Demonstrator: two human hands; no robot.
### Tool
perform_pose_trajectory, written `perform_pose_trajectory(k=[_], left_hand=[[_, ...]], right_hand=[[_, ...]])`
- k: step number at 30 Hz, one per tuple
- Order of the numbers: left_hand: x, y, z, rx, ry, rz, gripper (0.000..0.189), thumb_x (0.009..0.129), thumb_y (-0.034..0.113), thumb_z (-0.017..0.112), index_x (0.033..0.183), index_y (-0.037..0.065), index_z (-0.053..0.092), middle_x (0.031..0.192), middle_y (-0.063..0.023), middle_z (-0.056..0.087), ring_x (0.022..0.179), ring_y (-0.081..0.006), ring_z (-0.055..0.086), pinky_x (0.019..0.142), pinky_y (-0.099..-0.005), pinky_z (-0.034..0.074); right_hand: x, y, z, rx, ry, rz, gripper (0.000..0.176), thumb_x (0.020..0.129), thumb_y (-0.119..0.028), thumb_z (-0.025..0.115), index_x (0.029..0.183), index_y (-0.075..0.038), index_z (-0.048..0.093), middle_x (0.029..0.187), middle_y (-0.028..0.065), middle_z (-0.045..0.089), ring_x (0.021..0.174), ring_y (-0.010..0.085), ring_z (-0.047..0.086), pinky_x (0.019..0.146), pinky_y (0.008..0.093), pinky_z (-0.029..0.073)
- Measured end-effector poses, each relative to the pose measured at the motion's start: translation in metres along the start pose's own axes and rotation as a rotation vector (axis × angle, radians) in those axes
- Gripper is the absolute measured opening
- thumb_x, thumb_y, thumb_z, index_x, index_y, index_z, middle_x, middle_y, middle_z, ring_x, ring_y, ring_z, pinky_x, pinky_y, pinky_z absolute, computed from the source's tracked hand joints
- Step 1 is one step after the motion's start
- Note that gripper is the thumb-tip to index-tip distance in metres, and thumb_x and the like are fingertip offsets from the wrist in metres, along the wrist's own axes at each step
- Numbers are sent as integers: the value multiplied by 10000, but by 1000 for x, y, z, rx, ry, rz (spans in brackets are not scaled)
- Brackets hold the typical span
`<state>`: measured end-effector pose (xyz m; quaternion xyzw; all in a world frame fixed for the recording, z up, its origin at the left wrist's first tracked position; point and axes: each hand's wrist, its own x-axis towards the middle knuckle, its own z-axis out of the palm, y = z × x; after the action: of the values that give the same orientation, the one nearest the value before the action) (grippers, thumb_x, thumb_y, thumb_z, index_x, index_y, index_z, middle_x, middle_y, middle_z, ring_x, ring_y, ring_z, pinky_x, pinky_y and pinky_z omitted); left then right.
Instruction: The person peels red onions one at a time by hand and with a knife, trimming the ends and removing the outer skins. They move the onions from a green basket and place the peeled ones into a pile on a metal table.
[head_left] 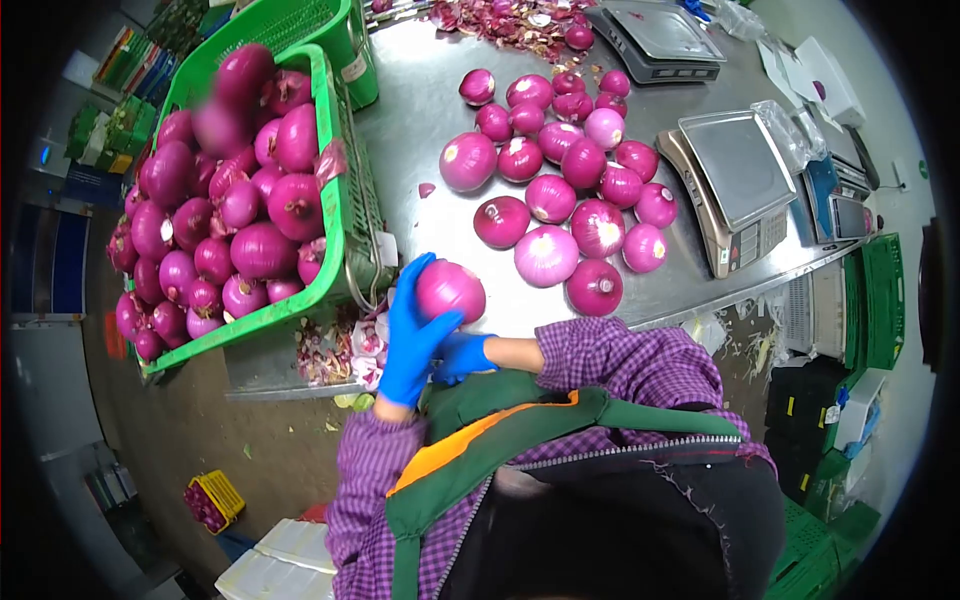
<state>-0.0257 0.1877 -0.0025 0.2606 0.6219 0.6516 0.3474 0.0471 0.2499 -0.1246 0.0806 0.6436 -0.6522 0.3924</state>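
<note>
My left hand (410, 335), in a blue glove, is wrapped around a peeled red onion (450, 290) at the near edge of the steel table (420, 120). My right hand (463, 357), also in a blue glove, sits just below the onion with its fingers curled under it; whether it holds anything else is hidden. Several peeled onions (565, 200) lie in a group on the table to the right. A green crate (335, 200) heaped with unpeeled red onions (220, 220) stands to the left.
Two scales (735, 185) (660, 40) stand at the right and the back of the table. Onion skins (325, 350) are piled at the near edge and at the back (500, 20). A yellow basket (213, 500) lies on the floor.
</note>
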Motion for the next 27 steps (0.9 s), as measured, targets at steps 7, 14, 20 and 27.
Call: perform_pose_trajectory(k=[7, 14, 20, 27], left_hand=[[177, -26, 131, 241, 44, 255, 817, 636, 293, 828, 1313, 71, 428, 1262, -174, 502, 1156, -303, 523, 980, -422, 445], [216, -56, 150, 588, 127, 240, 739, 645, 291, 804, 1277, 89, 480, 1234, -183, 515, 1121, -386, 518, 969, -453, 430], [87, 67, 86, 215, -190, 303, 488, 820, 184, 708, 1272, 87, 552, 1151, -119, 620, 1070, -217, 593, 908, -355, 478], [79, 164, -145, 739, 515, 731, 553, 783, 169, 739, 1262, 28, 502, 1227, -108, 539, 1136, -217, 524, 972, -349, 422]], right_hand=[[31, 79, -6, -74, 368, -527, 503, 795, -255, 667, 1234, -28, 569, 1053, 171, 663, 867, 294, 642, 776, 412, 510], [32, 75, -17, -288, 345, -632, 580, 796, -267, 669, 1306, -46, 502, 1092, 192, 643, 908, 312, 636, 802, 415, 504], [44, 64, -22, -535, 308, -807, 651, 796, -276, 671, 1368, -61, 445, 1125, 209, 626, 944, 328, 632, 823, 417, 500], [-3, -50, 7, -599, 136, -270, 661, 844, -218, 620, 1439, -130, 347, 1095, 218, 619, 989, 369, 614, 851, 423, 488]])
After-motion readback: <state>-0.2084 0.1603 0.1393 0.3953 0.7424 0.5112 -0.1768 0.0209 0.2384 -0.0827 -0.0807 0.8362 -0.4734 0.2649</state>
